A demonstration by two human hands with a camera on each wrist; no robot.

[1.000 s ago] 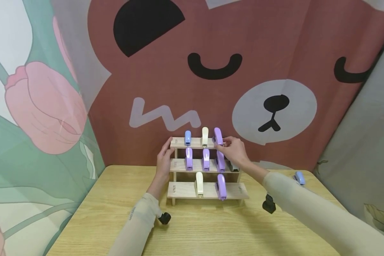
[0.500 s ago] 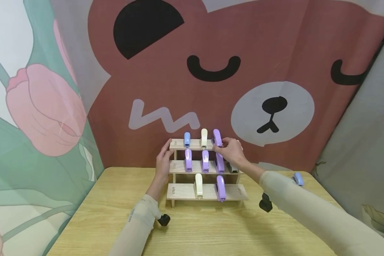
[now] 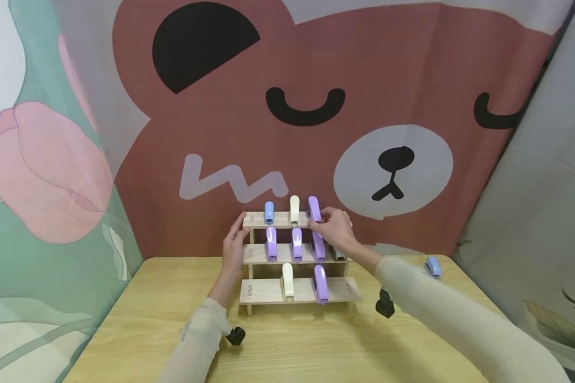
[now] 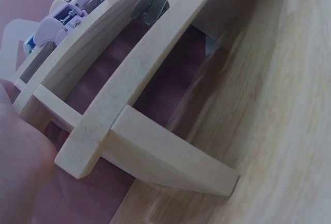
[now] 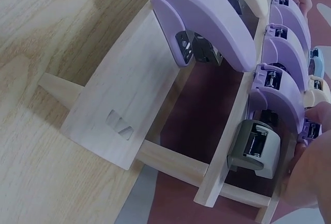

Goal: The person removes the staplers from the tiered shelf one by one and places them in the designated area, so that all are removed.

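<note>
Ten staplers [image 3: 271, 243] are in view: five purple, two cream, two blue and one grey. Nine stand on one three-tier wooden rack [image 3: 263, 291]; one lies on the table [image 3: 287, 354].

At far left hangs one patterned curtain [image 3: 48, 170] with a large pink tulip. Next, the left sleeve [image 3: 191, 340] bears one line of print, too small to read; one black device [image 3: 236, 335] sits at its cuff. The left hand [image 3: 232, 250] has its fingers extended, touching the left end of the rack at the top tier.

Rack contents, left to right:
- Top tier, three: small blue stapler [image 3: 269, 211], cream stapler [image 3: 294, 209], top purple stapler [image 3: 314, 207].
- Middle tier, four: three purple staplers [image 3: 296, 243], then one grey stapler [image 5: 254, 149] at the right end.
- Bottom tier, two: lower cream stapler [image 3: 288, 281], lower purple stapler [image 3: 321, 283].

The right hand [image 3: 336, 230] pinches the top purple stapler between thumb and fingers, at the right part of the top tier. In the right wrist view, one cut slot [image 5: 120, 124] with a diagonal bar marks the right end of the bottom tier.

Farther right, the right sleeve [image 3: 441, 308] carries a second black device [image 3: 385, 304]. Past the forearm, one blue stapler [image 3: 433, 266] lies near the table's back right corner, well apart from the rack. No brand on the staplers is legible.
</note>
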